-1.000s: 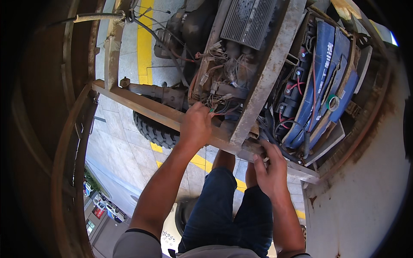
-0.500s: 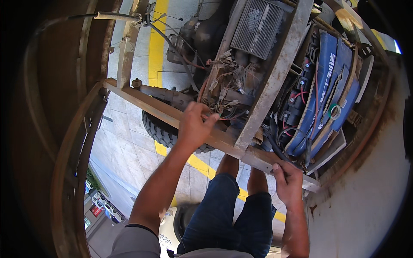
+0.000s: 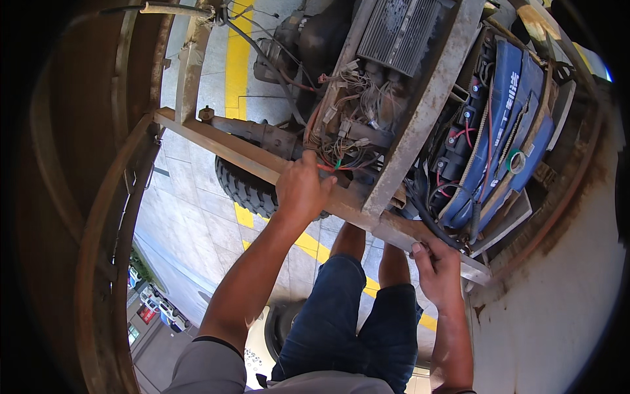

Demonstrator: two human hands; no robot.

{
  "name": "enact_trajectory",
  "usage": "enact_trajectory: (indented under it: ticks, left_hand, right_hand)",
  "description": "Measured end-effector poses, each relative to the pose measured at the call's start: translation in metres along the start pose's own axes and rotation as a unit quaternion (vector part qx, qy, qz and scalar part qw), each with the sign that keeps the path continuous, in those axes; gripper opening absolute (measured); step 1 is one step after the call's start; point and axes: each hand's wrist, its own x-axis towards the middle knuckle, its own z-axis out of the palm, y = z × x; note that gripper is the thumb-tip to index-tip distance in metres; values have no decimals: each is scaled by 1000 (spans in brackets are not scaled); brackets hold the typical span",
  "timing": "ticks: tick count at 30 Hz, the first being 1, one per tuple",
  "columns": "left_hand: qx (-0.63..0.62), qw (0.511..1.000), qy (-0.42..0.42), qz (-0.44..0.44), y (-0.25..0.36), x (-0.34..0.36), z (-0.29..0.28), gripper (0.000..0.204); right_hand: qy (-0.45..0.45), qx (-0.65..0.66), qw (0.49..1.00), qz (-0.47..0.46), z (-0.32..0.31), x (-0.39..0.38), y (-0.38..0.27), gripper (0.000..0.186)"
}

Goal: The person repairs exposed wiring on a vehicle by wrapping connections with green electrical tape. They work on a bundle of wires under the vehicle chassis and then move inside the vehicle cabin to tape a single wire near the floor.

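A rusty metal frame rail (image 3: 354, 213) runs across in front of me, slanting down to the right. My left hand (image 3: 303, 187) is closed over its middle, the fingertips hidden on the far side. Just beyond those fingers lies a tangle of loose wires and connectors (image 3: 344, 128), with red, orange and green strands among them. Farther right, my right hand (image 3: 438, 272) grips the same rail near its end, thumb on the near face. Dark cables (image 3: 430, 226) pass down to the rail beside that hand.
A finned metal box (image 3: 399, 33) sits above the wires. Dark battery-like units (image 3: 453, 148) with red leads stand beside a blue cover (image 3: 505, 98), where a green tape roll (image 3: 516, 161) rests. Below the frame are a black tyre (image 3: 246, 187) and yellow-striped paving (image 3: 237, 72). Brown panelling stands left.
My left hand has gone from pinching near the wires to lying over the rail. The right hand keeps its hold. The view has shifted slightly.
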Motion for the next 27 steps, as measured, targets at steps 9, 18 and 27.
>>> enact_trajectory:
  ticks: [9, 18, 27]
  left_hand:
    - [-433, 890, 24, -138, -23, 6, 21, 33]
    - [-468, 876, 8, -113, -40, 2, 23, 17]
    - [-169, 978, 108, 64, -30, -14, -16, 22]
  right_hand:
    - [-5, 9, 1000, -1, 6, -1, -1, 23]
    - [-57, 37, 995, 70, 22, -1, -25, 25]
    - [65, -2, 998, -3, -6, 8, -5, 15]
